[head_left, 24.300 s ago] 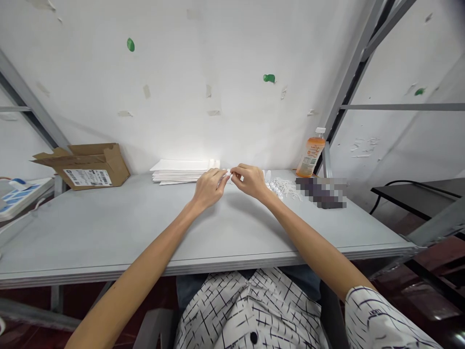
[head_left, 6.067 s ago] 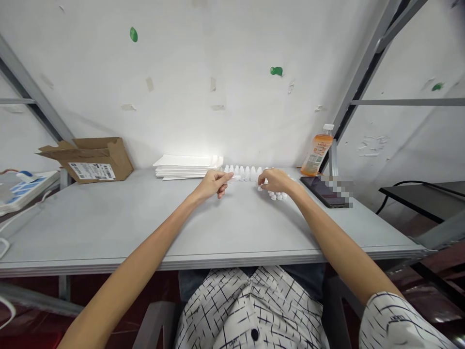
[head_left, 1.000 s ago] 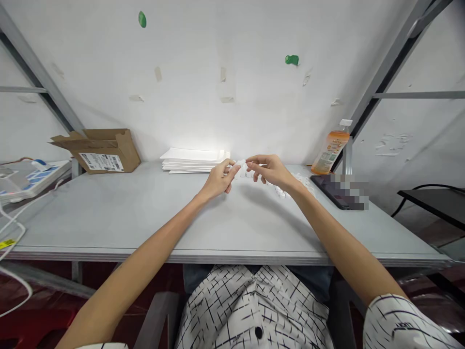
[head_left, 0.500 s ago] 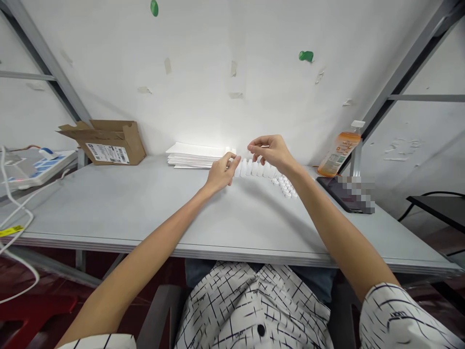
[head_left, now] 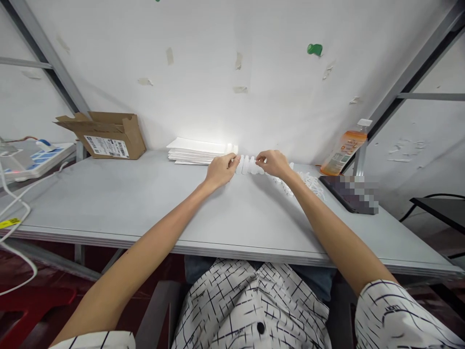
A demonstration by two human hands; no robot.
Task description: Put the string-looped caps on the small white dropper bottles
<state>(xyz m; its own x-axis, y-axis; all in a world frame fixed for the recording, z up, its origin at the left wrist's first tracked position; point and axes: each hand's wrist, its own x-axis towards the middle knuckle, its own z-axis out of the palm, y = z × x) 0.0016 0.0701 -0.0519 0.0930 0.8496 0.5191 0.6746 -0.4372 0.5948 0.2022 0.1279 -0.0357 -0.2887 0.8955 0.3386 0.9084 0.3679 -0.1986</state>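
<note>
Small white bottle-like pieces (head_left: 248,165) stand side by side in a row near the back of the table. At the row's left end is my left hand (head_left: 221,170), thumb and fingers drawn together; what they pinch, if anything, is too small to tell. My right hand (head_left: 275,164) is over the right part of the row, its fingertips closed in a pinch close to the pieces and their contents unclear. Several small white caps (head_left: 286,188) lie below my right wrist, partly covered by it. To their right is a heap of thin white strips (head_left: 313,184).
A stack of white cards or flat boxes (head_left: 196,151) lies behind my left hand. An open cardboard box (head_left: 109,137) stands back left, near a power strip (head_left: 43,162). At right are an orange drink bottle (head_left: 345,149) and a dark phone-like device (head_left: 339,189). A wall rises behind.
My right hand has come down and slightly right toward the row. My left hand stays at the row's left end. The view has shifted slightly, and the white strips now show past my right wrist.
</note>
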